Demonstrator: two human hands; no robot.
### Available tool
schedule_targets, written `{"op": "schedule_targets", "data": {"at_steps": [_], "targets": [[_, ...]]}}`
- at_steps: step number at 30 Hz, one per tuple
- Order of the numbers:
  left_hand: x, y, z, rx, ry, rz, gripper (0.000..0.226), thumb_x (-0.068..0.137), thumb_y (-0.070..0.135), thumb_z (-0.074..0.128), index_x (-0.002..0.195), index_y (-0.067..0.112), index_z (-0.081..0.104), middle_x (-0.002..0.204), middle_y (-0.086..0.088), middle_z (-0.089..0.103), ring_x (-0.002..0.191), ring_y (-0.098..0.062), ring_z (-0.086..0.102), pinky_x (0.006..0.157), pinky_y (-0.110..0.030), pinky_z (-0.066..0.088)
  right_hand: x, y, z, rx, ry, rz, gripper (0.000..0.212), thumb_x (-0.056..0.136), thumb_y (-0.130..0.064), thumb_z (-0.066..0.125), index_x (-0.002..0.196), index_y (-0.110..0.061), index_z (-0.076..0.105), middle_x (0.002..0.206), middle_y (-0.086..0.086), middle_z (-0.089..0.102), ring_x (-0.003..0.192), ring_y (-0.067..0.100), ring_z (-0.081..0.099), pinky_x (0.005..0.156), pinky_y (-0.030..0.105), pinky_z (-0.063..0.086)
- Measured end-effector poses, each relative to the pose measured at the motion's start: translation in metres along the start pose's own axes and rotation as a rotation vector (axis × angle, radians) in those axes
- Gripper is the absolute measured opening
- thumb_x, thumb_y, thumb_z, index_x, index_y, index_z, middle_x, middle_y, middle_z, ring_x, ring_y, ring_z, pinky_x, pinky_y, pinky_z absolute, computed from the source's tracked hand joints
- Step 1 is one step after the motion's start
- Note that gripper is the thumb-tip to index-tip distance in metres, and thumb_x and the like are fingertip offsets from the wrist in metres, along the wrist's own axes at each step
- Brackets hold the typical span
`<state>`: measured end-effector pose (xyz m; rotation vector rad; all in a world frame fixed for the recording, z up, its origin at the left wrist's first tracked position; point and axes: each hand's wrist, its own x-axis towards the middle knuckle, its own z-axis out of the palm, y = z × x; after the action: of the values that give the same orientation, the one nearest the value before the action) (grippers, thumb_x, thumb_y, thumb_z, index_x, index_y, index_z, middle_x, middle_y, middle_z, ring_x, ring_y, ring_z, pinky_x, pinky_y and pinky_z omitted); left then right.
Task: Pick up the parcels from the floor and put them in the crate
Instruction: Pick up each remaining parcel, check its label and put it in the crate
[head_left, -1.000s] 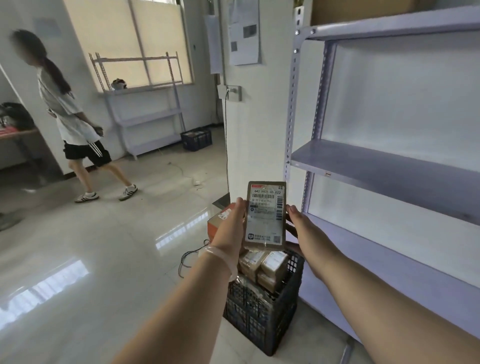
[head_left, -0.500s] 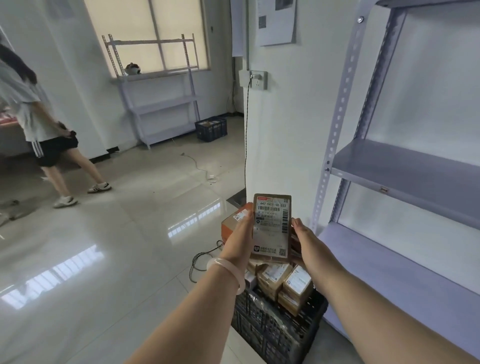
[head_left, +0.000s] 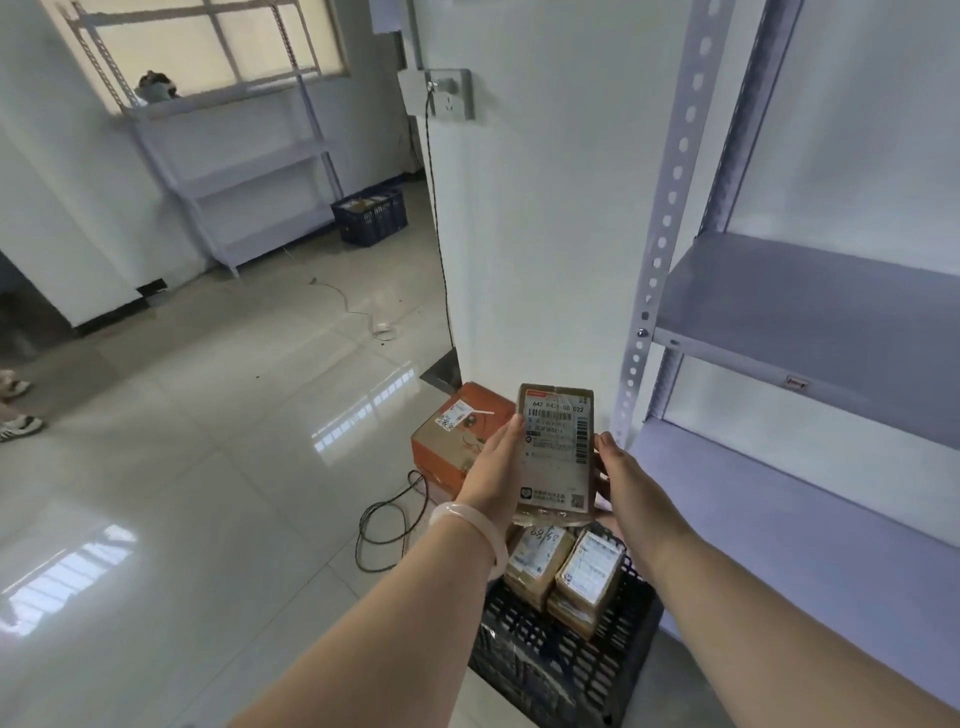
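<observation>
Now gripping labelled parcel (head_left: 557, 452) between left hand (head_left: 493, 467) and right hand (head_left: 621, 480) above crate (head_left: 545, 670); could slide off heaped parcels (head_left: 566, 571) onto floor (head_left: 208, 493) if released too high.

Right of frame: grey perforated-steel shelving rack (head_left: 810, 291). Upper centre: grey wall socket (head_left: 448, 93) with a dark cord (head_left: 440, 234) plugged in, hanging down the wall. Upper left: second pale metal rack (head_left: 249, 171) below the window (head_left: 208, 47). Black cable loop (head_left: 389, 519) lies on the glossy tile floor (head_left: 182, 467).
</observation>
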<state>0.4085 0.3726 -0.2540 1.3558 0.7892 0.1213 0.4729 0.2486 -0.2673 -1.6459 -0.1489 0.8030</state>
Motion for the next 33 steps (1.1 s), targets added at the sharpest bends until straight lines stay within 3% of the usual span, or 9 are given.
{"op": "schedule_targets", "data": {"at_steps": [3,5,9,14,17,20,24,29,33], "targets": [[0.028,-0.009,0.009,0.05,-0.074,-0.037,0.057,0.09,0.063,0.034,0.13,0.027,0.053,0.114,0.0,0.067,0.1,-0.021,0.064,0.091,-0.045,0.052,0.016,0.007,-0.009,0.013,0.05,0.046,0.034,0.102,-0.048,0.022,0.098,-0.042,0.055,0.092,-0.015,0.06,0.083,0.001,0.055,0.078,0.029,0.047],[0.049,-0.017,0.015,0.034,-0.125,-0.097,0.05,0.095,0.056,0.036,0.131,0.025,0.051,0.117,0.001,0.065,0.099,-0.015,0.062,0.089,-0.041,0.052,0.03,0.015,-0.015,0.016,0.107,0.082,0.038,0.1,-0.053,0.022,0.1,-0.038,0.058,0.09,-0.015,0.061,0.084,0.003,0.056,0.088,0.035,0.044],[0.097,-0.045,0.021,0.032,-0.215,-0.24,0.053,0.093,0.055,0.039,0.131,0.019,0.051,0.112,-0.005,0.069,0.099,-0.023,0.067,0.089,-0.048,0.055,0.058,0.039,-0.017,0.038,0.245,0.183,0.04,0.1,-0.053,0.025,0.095,-0.038,0.062,0.091,-0.01,0.066,0.089,0.009,0.061,0.097,0.041,0.044],[0.151,-0.096,0.008,0.079,-0.308,-0.402,0.047,0.093,0.046,0.047,0.132,0.022,0.041,0.113,-0.002,0.065,0.101,-0.022,0.064,0.086,-0.051,0.056,0.085,0.081,0.008,0.056,0.364,0.307,0.036,0.101,-0.045,0.031,0.129,-0.042,0.053,0.121,-0.006,0.064,0.107,0.015,0.06,0.075,0.03,0.045],[0.171,-0.129,-0.01,0.176,-0.351,-0.461,0.058,0.092,0.043,0.05,0.142,0.044,0.022,0.13,0.0,0.055,0.108,-0.028,0.061,0.079,-0.052,0.056,0.101,0.11,0.022,-0.032,0.396,0.376,0.038,0.1,-0.032,0.041,0.137,-0.042,0.045,0.124,-0.005,0.062,0.107,0.018,0.061,0.089,0.04,0.051],[0.191,-0.167,-0.032,0.227,-0.386,-0.553,0.064,0.092,0.034,0.055,0.143,0.047,0.017,0.139,0.003,0.045,0.109,-0.029,0.061,0.079,-0.053,0.056,0.116,0.147,0.033,-0.114,0.365,0.458,0.048,0.098,-0.019,0.046,0.138,-0.045,0.043,0.124,-0.005,0.06,0.099,0.015,0.063,0.084,0.035,0.053],[0.209,-0.218,-0.052,0.375,-0.426,-0.593,0.054,0.086,0.028,0.066,0.127,0.032,0.03,0.111,0.009,0.056,0.092,-0.025,0.07,0.075,-0.049,0.06,0.123,0.2,0.04,-0.118,0.371,0.57,0.056,0.091,-0.007,0.048,0.133,-0.044,0.05,0.116,-0.009,0.061,0.092,0.008,0.061,0.081,0.032,0.054],[0.229,-0.27,-0.066,0.706,-0.477,-0.44,0.079,0.068,0.049,0.074,0.134,0.028,0.035,0.123,0.003,0.051,0.108,-0.014,0.057,0.092,-0.035,0.054,0.144,0.248,0.039,-0.099,0.409,0.592,0.044,0.09,-0.02,0.06,0.127,-0.043,0.053,0.11,-0.009,0.063,0.087,0.006,0.064,0.067,0.026,0.055],[0.25,-0.296,-0.079,0.683,-0.439,-0.475,0.06,0.078,0.038,0.074,0.124,0.023,0.039,0.112,0.008,0.057,0.097,-0.005,0.06,0.071,-0.016,0.052,0.164,0.28,0.038,-0.013,0.532,0.587,0.046,0.08,-0.021,0.076,0.12,-0.03,0.055,0.111,-0.006,0.061,0.093,0.007,0.062,0.064,0.022,0.051]]}}
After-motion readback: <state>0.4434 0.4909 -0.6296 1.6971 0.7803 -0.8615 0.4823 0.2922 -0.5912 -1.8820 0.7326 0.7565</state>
